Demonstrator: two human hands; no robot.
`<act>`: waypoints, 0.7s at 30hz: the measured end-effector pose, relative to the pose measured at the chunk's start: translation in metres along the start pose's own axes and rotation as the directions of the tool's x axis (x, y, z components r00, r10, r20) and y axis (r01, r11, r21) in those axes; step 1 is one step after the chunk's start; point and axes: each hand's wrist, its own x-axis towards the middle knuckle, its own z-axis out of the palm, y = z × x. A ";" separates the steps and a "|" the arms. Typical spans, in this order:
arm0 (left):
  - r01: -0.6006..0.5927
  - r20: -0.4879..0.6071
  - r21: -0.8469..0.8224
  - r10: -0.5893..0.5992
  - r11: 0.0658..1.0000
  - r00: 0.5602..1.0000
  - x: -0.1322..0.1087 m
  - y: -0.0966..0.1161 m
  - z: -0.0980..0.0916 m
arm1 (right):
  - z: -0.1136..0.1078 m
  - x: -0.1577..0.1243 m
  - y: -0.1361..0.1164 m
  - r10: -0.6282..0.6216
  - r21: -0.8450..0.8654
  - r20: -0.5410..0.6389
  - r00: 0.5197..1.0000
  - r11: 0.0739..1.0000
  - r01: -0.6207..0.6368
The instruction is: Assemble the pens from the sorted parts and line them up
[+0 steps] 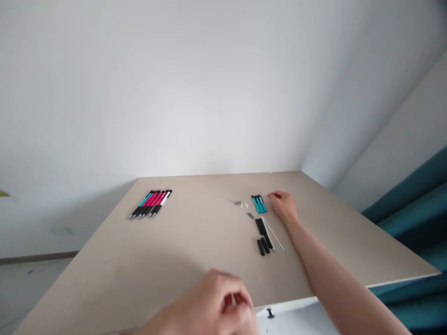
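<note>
My left hand (223, 302) is low in the foreground above the table's front edge, its fingers curled together. Whatever may be in that curl is hidden. Farther back, my right hand (283, 204) rests on the table with its fingers drawn together, and I cannot make out anything in them. Just left of its fingertips lie several turquoise pen barrels (259, 204) with black ends. Nearer to me are black pen parts (263, 246) and thin white rods (274, 235) that look like refills. Small grey pieces (250, 215), tiny metallic parts (238, 203) and whitish bits (246, 205) lie beside the barrels.
On the left of the beige table (195, 228), several assembled pens (152, 204) in turquoise, red and white lie in a row. An open white drawer (293, 318) with a black knob-like piece (270, 313) shows below the front edge. Teal curtains (415, 223) hang at right; a white wall stands behind.
</note>
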 end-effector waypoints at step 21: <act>-0.166 -0.356 0.132 0.203 0.977 0.912 0.057 -0.005 -0.032 | -0.005 -0.007 -0.010 -0.009 -0.039 -0.012 1.000 0.999 0.009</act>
